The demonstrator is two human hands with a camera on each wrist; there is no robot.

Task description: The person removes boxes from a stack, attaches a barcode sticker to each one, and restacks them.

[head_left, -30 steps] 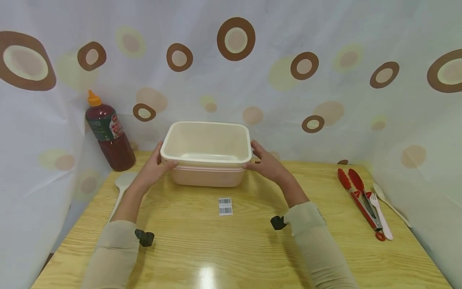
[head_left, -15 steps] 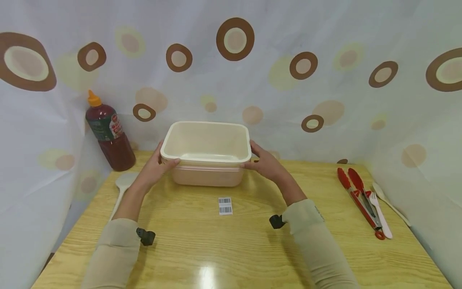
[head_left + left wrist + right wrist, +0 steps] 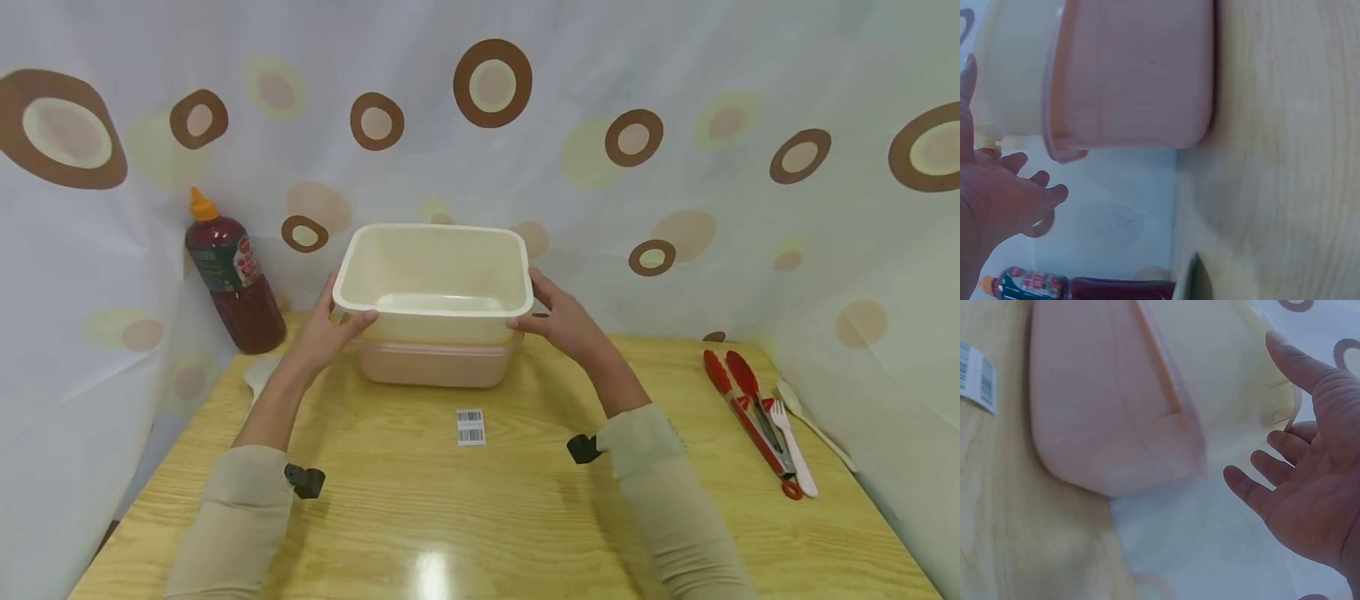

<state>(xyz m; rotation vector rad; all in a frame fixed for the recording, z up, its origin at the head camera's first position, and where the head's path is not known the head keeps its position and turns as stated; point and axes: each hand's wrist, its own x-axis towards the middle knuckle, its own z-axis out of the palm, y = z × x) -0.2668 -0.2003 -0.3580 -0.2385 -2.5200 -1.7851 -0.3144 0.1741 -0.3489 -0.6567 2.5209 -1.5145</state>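
Note:
A cream rectangular plastic tub [image 3: 427, 327] is partly raised out of a pink tub [image 3: 431, 368] of similar shape, which stands on the table. My left hand [image 3: 318, 340] holds the cream tub by its left end, thumb on the front wall under the rim. At the right end, my right hand [image 3: 567, 327] grips it likewise. In the left wrist view, the cream wall [image 3: 1013, 81] rises clear above the pink tub [image 3: 1135, 75]. The right wrist view shows my thumb against the cream wall [image 3: 1222, 369], with the fingers at its end.
A red sauce bottle [image 3: 243, 287] with an orange cap stands back left, near a pale long-handled spoon [image 3: 258, 375]. On the right lie red tongs [image 3: 753, 425], a pink fork [image 3: 792, 450] and a beige spoon [image 3: 813, 425]. A barcode label [image 3: 471, 427] is on the table [image 3: 450, 508].
Both hands have lifted the cream tub upward, so more of its wall shows above the pink tub. The pink tub has stayed in place.

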